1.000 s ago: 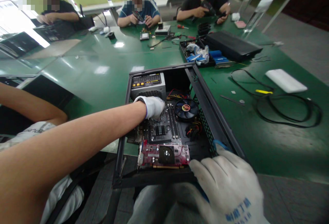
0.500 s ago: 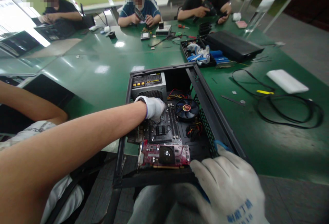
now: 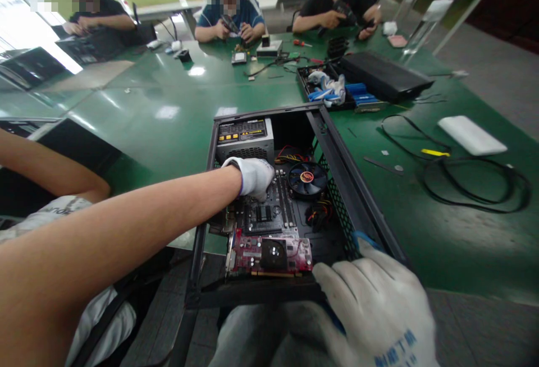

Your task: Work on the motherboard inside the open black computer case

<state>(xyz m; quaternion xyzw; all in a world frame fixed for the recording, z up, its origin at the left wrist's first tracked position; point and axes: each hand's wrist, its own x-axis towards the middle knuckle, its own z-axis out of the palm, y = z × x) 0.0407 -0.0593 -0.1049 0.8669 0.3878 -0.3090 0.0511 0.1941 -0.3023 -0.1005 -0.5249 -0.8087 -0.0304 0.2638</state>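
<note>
Little has been shifted since half a second ago: the view has slid a touch, so everything sits slightly farther right, while the gloved left hand (image 3: 255, 178) is kept deep inside the open computer case (image 3: 347, 168), just on the near side of the power supply (image 3: 246, 138). Its fingers are hidden by the glove's back, so whether they are spread or pinched on something cannot be told. At the near right corner, the case's rim is held by the gloved right hand (image 3: 374, 299), fingers curled over the dark edge; the near end is left overhanging the desk (image 3: 463, 255), which is probably why a steadying grip is kept there. With its open side turned up, the case is presumably laid so that its insides can be reached. Now the materials: stiff black rails are set beside a wall pierced with small holes; the grey, boxy power supply is faced with a grille; a round fan (image 3: 307, 179) with curved dark blades is seen right of the chip-studded motherboard (image 3: 263, 215); and nearest, a glossy red card (image 3: 290, 252) is shown with its gold-contact edge bare.
</note>
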